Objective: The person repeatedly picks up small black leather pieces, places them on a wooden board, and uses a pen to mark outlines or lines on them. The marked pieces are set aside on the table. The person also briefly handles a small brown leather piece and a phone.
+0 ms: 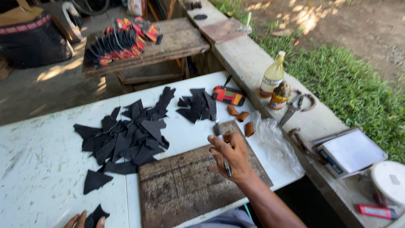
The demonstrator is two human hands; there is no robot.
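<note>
Head view, right hand (231, 155) grip grasping knife (222, 147), left hand (84, 220) grip pinching black leather scrap (96, 216)

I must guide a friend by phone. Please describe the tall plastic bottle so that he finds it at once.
Start at the concrete ledge between the white table and the grass. The plastic bottle stands upright there, beside a shorter brown jar and scissors. It alone is tall, with pale yellow liquid inside.

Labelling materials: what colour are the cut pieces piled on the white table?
Black, all of the cut pieces; head view.
</note>
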